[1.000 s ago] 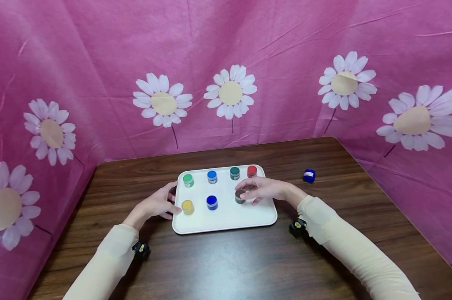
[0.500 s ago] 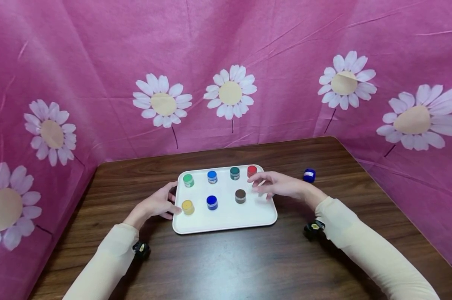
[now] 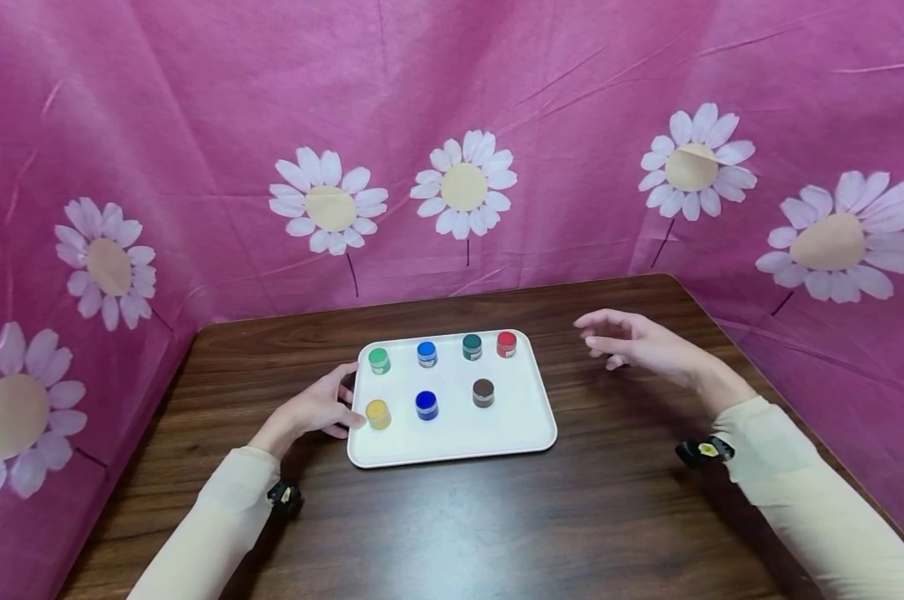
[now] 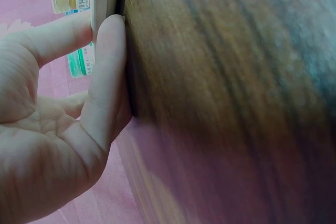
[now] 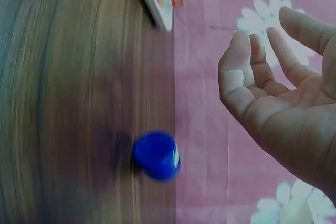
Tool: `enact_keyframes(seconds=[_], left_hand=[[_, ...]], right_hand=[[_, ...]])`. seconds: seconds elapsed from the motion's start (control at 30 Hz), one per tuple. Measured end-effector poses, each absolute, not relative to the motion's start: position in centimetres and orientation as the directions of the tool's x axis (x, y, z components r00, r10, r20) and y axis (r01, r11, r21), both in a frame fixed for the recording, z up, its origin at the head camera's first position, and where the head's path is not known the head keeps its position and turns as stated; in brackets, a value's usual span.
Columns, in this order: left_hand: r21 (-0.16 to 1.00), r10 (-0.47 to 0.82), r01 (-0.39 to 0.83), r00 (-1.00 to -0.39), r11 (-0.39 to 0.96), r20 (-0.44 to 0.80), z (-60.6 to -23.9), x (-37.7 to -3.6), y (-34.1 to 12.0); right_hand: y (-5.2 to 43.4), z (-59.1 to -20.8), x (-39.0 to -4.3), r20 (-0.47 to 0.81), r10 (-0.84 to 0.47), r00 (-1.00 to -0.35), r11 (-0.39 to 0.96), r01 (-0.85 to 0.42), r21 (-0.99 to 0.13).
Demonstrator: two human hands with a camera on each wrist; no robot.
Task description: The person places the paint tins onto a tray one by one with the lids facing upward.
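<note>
My left hand pinches the left edge of a white tray, thumb over the rim near the yellow paint jar. Small paint jars stand on the tray: light green, light blue, dark green and red in the far row. Nearer are the dark blue and brown ones. Right of the tray, my right hand is raised with loosely bent fingers, holding nothing. Below it, a separate blue jar lies on the table in the right wrist view, hidden in the head view.
The tray sits on a dark wooden table. Pink cloth with white daisies hangs along the table's back and both sides.
My right hand has withdrawn from the brown jar, leaving it on the tray, and moved right over the loose blue jar. The left hand stays at the tray's edge.
</note>
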State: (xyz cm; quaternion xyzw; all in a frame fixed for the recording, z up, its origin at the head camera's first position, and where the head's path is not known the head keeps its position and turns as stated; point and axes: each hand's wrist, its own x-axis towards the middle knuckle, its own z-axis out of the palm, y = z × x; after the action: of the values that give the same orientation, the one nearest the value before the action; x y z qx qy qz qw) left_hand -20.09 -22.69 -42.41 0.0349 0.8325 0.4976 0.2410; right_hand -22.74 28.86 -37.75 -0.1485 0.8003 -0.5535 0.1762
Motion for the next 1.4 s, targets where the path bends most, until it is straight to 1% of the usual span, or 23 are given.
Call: enact_keyframes(seconds=[0.23, 0.33, 0.43, 0.57, 0.73, 0.93, 1.13, 1.4], left_hand=[[0.849, 0.3, -0.189, -0.88, 0.493, -0.369, -42.4, -20.1, -22.7], [0.851, 0.303, -0.186, -0.879, 0.491, -0.367, -42.4, -20.1, -22.7], [0.851, 0.302, -0.188, -0.879, 0.491, -0.368, -42.3, -20.1, -22.7], [0.849, 0.305, -0.187, -0.877, 0.494, -0.371, -42.3, -20.2, -22.6], [0.85, 0.307, -0.18, -0.879, 0.496, -0.365, -42.2, -20.2, -22.5], [0.85, 0.306, -0.19, -0.876, 0.492, -0.373, -42.3, -20.2, -22.6], [0.846, 0.294, -0.198, -0.878, 0.495, -0.378, -42.4, -20.1, -22.6], [0.846, 0.297, -0.187, -0.88, 0.498, -0.37, -42.5, -20.1, -22.5]], right_hand=[[31.5, -38.4, -22.9, -0.132, -0.326, -0.936, 0.407, -0.013, -0.913], [32.3, -39.2, -23.0, -0.17, -0.267, -0.949, 0.44, 0.037, -0.897], [33.0, -40.2, -23.1, -0.221, -0.234, -0.947, 0.46, 0.092, -0.883], [33.7, -41.5, -23.1, -0.287, -0.25, -0.925, 0.457, 0.149, -0.877], [34.1, -42.6, -23.3, -0.324, -0.297, -0.898, 0.43, 0.177, -0.885], [33.6, -43.0, -23.9, -0.339, -0.278, -0.899, 0.46, 0.186, -0.868], [33.4, -43.2, -24.2, -0.352, -0.263, -0.899, 0.454, 0.206, -0.867], [33.3, -43.4, -24.0, -0.339, -0.248, -0.908, 0.487, 0.185, -0.854]])
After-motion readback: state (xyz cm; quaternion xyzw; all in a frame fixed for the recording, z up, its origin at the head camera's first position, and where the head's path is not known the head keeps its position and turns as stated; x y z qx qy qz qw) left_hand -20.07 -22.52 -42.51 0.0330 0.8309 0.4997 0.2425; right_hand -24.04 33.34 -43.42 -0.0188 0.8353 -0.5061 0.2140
